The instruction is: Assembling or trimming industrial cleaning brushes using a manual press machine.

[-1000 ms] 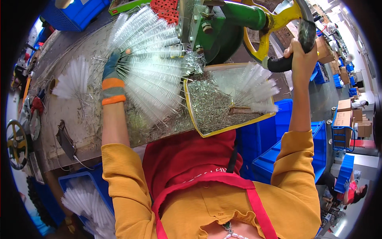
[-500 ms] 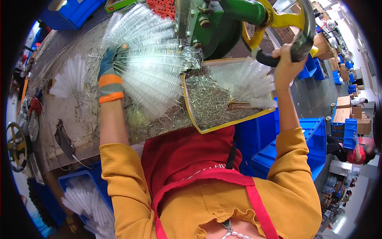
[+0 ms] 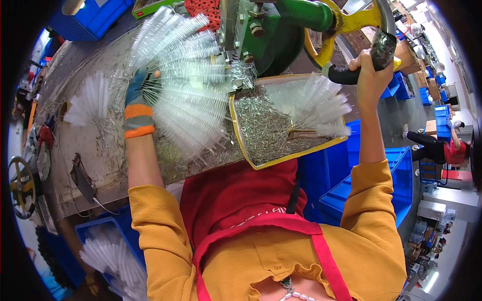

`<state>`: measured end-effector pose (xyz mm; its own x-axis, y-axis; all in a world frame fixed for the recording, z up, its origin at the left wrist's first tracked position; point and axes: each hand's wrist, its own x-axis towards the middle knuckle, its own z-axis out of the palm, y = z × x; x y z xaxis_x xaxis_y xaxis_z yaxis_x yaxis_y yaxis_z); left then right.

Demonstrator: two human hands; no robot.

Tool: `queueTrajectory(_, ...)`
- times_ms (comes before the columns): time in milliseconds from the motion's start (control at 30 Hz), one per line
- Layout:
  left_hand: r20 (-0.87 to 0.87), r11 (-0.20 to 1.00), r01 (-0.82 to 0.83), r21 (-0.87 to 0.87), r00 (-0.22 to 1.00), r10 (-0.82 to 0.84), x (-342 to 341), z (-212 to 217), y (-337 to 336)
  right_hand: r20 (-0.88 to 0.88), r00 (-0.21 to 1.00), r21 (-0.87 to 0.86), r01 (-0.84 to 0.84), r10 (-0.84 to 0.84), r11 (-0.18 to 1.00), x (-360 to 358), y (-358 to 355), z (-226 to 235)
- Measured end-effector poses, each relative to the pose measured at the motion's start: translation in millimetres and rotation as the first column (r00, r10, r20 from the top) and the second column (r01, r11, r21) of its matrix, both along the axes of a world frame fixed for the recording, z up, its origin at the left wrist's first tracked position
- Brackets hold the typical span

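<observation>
In my gloved left hand (image 3: 138,93) is a fanned bunch of white-bristled wire brushes (image 3: 188,83), their thin wire stems gathered in the closed fingers. The bristle ends spread toward the foot of a green hand-wheel press (image 3: 266,37). My bare right hand (image 3: 372,80) is wrapped round the black grip (image 3: 346,75) on the yellow-spoked wheel (image 3: 354,21). Between my hands, a yellow-rimmed tray (image 3: 281,159) holds many short metal bits, and more white brushes (image 3: 324,108) lie at its right side.
Another pile of brushes (image 3: 89,100) lies on the worn bench (image 3: 60,175) at left. A blue bin (image 3: 108,220) of brushes stands below it. Blue crates (image 3: 374,183) stand beside my right arm. At far right a person (image 3: 454,148) carries a blue crate.
My right hand and the wheel's grip have shifted slightly right and down. The brush fan in my left hand has spread a little differently. The distant person has moved with the crate.
</observation>
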<state>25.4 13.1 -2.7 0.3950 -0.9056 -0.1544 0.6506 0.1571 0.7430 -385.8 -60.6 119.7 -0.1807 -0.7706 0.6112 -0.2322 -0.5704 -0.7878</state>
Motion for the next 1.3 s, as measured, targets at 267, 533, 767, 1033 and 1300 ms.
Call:
queueTrajectory(267, -0.035, 0.998, 0.002, -0.06, 0.999, -0.005, -5, 3, -11, -0.38, 0.923, 0.246, 0.039, 0.059, 0.969, -19, -34, 65)
queueTrajectory(533, -0.037, 0.997, -0.08, -0.011, 0.996, 0.08, -9, 5, -12, -0.253, 0.951, 0.099, 0.208, -0.178, 0.973, 9, -3, 48)
queueTrajectory(767, 0.12, 0.995, 0.015, 0.102, 0.992, -0.028, -12, 14, -10, -0.024, 0.999, 0.005, 0.035, -0.035, 0.999, 1, -1, 6)
queueTrajectory(1033, 0.108, 0.975, -0.193, 0.114, 0.978, 0.181, -18, 16, -13, -0.348, 0.937, 0.147, 0.069, -0.014, 0.987, -16, -23, 50)
queueTrajectory(1300, 0.081, 0.964, -0.232, 0.128, 0.971, 0.223, -18, 18, -17, -0.463, 0.883, 0.248, 0.041, 0.081, 0.968, -2, -27, 86)
